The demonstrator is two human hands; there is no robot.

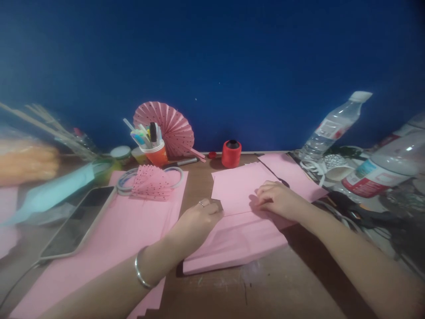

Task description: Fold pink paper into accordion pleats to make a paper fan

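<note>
At the middle of the tabletop (pixel 279 283), toward its near edge, lies a folded pink sheet (pixel 239 243), its far edge running between the 2 hands. The left hand (pixel 195 223), wearing a ring, with a silver bangle (pixel 141 268) at the wrist, is closed with bent fingers on the left end of that edge, pinching the paper. The right hand (pixel 279 201) pinches the same edge farther right, thumb and fingers drawn together. Beyond it, flat pink paper (pixel 235 184) reaches toward the tabletop's back edge, where a red spool (pixel 231 155) stands beside a small red cap (pixel 212 155). Left of these, near the back edge, a pleated, dotted pink fan (pixel 172 128) stands open behind a red cup (pixel 156 155) of pens. On the tabletop's left side, more pink paper (pixel 133 235) carries a small dotted folded piece (pixel 152 182), which rests across clear rings; a phone (pixel 79 221) lies partly over that paper. Near the right edge, 1 clear bottle (pixel 335 126) tilts behind a larger labelled bottle (pixel 375 170).
</note>
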